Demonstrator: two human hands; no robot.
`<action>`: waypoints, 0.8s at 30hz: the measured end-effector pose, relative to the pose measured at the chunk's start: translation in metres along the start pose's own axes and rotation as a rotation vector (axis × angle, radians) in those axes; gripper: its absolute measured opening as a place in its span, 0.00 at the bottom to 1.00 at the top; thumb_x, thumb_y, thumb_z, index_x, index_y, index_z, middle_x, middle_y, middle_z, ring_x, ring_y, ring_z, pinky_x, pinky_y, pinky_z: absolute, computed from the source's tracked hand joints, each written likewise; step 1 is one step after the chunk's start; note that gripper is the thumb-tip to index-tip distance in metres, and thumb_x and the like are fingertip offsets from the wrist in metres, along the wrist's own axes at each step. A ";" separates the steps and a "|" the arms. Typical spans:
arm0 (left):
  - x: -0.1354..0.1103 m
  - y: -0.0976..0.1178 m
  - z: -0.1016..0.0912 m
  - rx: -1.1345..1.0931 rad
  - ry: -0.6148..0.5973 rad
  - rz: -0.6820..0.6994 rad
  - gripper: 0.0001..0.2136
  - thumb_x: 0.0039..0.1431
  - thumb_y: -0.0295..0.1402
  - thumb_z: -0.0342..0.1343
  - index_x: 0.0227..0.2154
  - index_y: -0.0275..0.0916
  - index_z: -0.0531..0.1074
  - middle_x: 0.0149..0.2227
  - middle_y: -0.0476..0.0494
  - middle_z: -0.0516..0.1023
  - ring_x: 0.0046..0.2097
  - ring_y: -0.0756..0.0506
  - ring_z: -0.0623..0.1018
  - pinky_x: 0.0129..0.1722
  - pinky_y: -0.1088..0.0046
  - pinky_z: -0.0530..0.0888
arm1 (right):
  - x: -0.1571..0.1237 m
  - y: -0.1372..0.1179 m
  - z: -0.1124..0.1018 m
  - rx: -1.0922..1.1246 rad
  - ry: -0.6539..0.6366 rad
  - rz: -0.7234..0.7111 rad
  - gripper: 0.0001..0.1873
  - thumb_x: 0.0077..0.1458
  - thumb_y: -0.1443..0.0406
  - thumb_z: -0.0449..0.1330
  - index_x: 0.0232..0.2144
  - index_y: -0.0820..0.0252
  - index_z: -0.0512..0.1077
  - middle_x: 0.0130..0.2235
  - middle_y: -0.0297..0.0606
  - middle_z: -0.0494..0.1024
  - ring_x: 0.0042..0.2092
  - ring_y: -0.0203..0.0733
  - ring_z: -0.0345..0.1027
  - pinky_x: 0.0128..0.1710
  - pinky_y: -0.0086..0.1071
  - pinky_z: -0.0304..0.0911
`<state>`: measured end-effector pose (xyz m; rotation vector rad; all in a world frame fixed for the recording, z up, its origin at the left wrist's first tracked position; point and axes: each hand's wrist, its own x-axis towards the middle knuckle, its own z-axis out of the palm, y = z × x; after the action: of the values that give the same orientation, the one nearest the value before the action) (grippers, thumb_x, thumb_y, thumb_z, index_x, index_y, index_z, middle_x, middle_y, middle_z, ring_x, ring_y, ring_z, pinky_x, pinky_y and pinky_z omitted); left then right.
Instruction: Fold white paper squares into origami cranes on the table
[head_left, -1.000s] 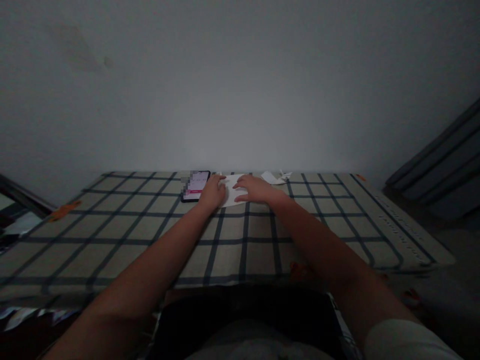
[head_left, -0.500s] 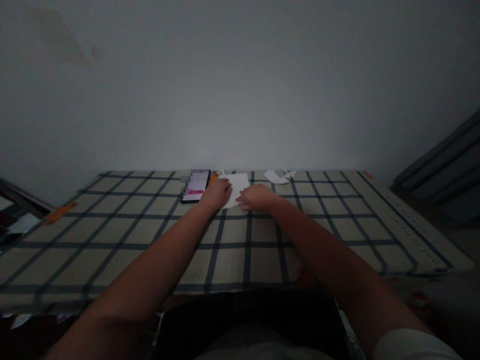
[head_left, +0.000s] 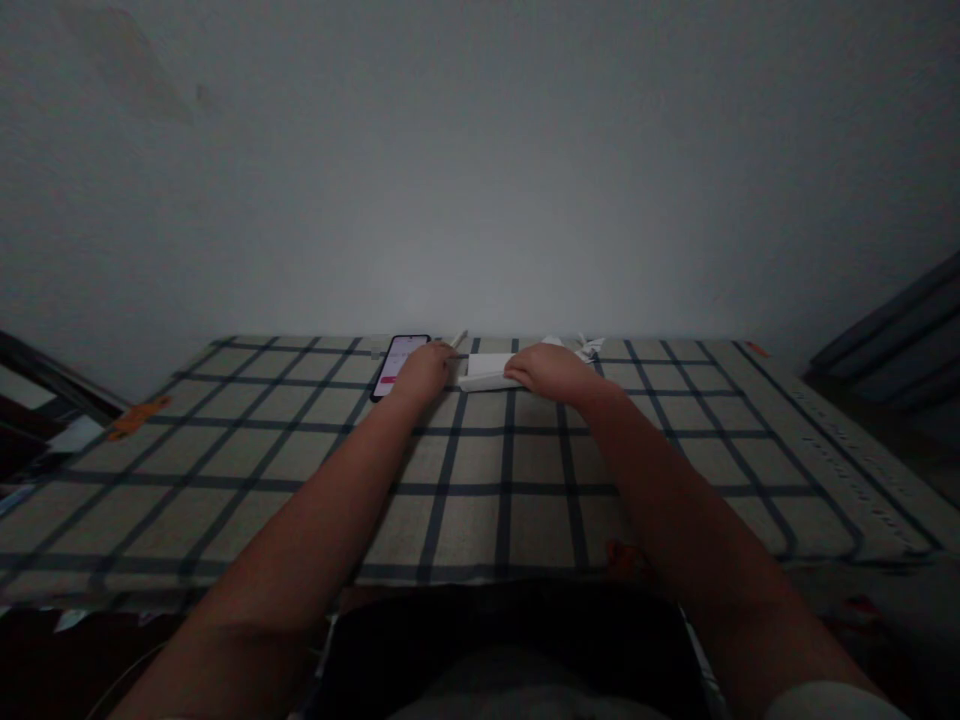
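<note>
A white sheet of paper lies folded near the far edge of the checked tablecloth. My left hand rests at the paper's left end, fingers curled down onto it. My right hand presses on the paper's right part, fingers bent over its folded edge. A black phone with a lit screen lies just left of my left hand.
Small white paper scraps lie behind my right hand by the wall. An orange mark shows on the cloth at the left. A dark slanted board leans at the right. The plain wall stands right behind the table.
The paper was flat and wider; now it is folded into a narrower strip. Both hands have shifted slightly farther and to the right as the view moved.
</note>
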<state>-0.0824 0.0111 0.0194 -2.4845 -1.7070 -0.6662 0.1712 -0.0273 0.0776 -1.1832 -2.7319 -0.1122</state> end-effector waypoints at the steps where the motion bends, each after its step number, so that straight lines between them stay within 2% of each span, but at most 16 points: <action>1: 0.000 -0.001 0.001 0.005 0.012 0.004 0.21 0.53 0.21 0.46 0.45 0.33 0.79 0.50 0.35 0.79 0.52 0.41 0.76 0.56 0.65 0.69 | -0.001 0.002 -0.003 -0.005 0.073 0.041 0.17 0.65 0.58 0.51 0.39 0.58 0.77 0.41 0.43 0.80 0.39 0.45 0.71 0.34 0.33 0.55; 6: -0.003 -0.001 0.006 -0.031 0.027 0.023 0.21 0.53 0.21 0.46 0.46 0.33 0.79 0.49 0.35 0.78 0.50 0.41 0.77 0.55 0.65 0.70 | -0.002 0.018 -0.011 0.057 0.551 0.286 0.17 0.67 0.61 0.47 0.41 0.60 0.74 0.41 0.45 0.79 0.41 0.46 0.70 0.39 0.36 0.60; 9: -0.005 0.006 0.006 -0.133 0.030 0.033 0.17 0.54 0.25 0.50 0.43 0.32 0.79 0.48 0.34 0.79 0.48 0.40 0.77 0.55 0.62 0.70 | 0.002 0.023 -0.007 0.159 0.806 0.282 0.18 0.67 0.62 0.45 0.40 0.63 0.74 0.40 0.47 0.79 0.42 0.46 0.71 0.44 0.38 0.62; 11: -0.005 0.013 0.004 -0.282 0.062 -0.026 0.14 0.57 0.32 0.53 0.40 0.34 0.80 0.46 0.34 0.80 0.50 0.38 0.76 0.57 0.60 0.68 | 0.004 0.021 0.002 0.220 0.913 0.245 0.19 0.68 0.60 0.44 0.42 0.63 0.74 0.39 0.47 0.79 0.42 0.45 0.72 0.45 0.39 0.64; 13: -0.004 0.021 0.000 -0.589 0.105 -0.225 0.18 0.60 0.45 0.52 0.38 0.35 0.79 0.43 0.35 0.81 0.48 0.37 0.78 0.54 0.60 0.71 | 0.005 0.016 0.013 0.239 0.882 0.106 0.20 0.68 0.60 0.45 0.44 0.62 0.74 0.42 0.46 0.80 0.43 0.43 0.73 0.46 0.37 0.66; 14: -0.003 0.024 -0.004 -0.817 0.093 -0.349 0.23 0.62 0.49 0.48 0.38 0.34 0.78 0.41 0.34 0.81 0.45 0.38 0.79 0.50 0.60 0.74 | 0.006 0.012 0.019 0.229 0.833 0.012 0.19 0.68 0.60 0.46 0.44 0.62 0.74 0.43 0.46 0.80 0.44 0.43 0.74 0.47 0.37 0.66; 16: -0.001 0.030 -0.012 -1.306 0.085 -0.533 0.29 0.66 0.53 0.37 0.43 0.35 0.75 0.41 0.34 0.81 0.42 0.39 0.80 0.43 0.61 0.78 | 0.006 0.004 0.028 0.216 0.691 -0.131 0.19 0.68 0.61 0.46 0.45 0.63 0.75 0.45 0.46 0.80 0.47 0.42 0.74 0.48 0.35 0.65; 18: -0.001 0.035 -0.020 -1.594 0.062 -0.617 0.27 0.67 0.52 0.37 0.47 0.37 0.72 0.41 0.36 0.81 0.40 0.41 0.81 0.37 0.63 0.79 | 0.006 -0.003 0.034 0.210 0.557 -0.200 0.18 0.68 0.61 0.47 0.46 0.65 0.75 0.46 0.45 0.80 0.47 0.42 0.73 0.48 0.35 0.64; 20: -0.003 0.038 -0.025 -1.636 0.009 -0.688 0.19 0.67 0.43 0.45 0.47 0.35 0.72 0.39 0.36 0.82 0.37 0.43 0.82 0.34 0.68 0.80 | 0.007 -0.008 0.035 0.191 0.422 -0.229 0.17 0.67 0.62 0.49 0.45 0.64 0.75 0.46 0.45 0.80 0.47 0.43 0.72 0.47 0.35 0.63; 21: -0.005 0.039 -0.026 -1.615 0.038 -0.727 0.15 0.66 0.37 0.49 0.47 0.33 0.72 0.39 0.36 0.82 0.36 0.44 0.82 0.34 0.70 0.80 | 0.007 -0.009 0.035 0.179 0.360 -0.228 0.15 0.66 0.62 0.50 0.44 0.64 0.75 0.46 0.45 0.79 0.47 0.44 0.72 0.46 0.35 0.63; 24: -0.008 0.041 -0.023 -1.563 0.082 -0.744 0.16 0.62 0.29 0.53 0.52 0.34 0.70 0.44 0.35 0.82 0.39 0.42 0.82 0.40 0.66 0.80 | 0.009 -0.010 0.034 0.189 0.244 -0.215 0.13 0.65 0.62 0.52 0.41 0.63 0.74 0.44 0.45 0.78 0.46 0.44 0.68 0.46 0.35 0.60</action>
<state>-0.0558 -0.0186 0.0452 -1.9032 -2.5576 -3.0235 0.1536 -0.0233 0.0456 -0.7703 -2.5780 -0.0214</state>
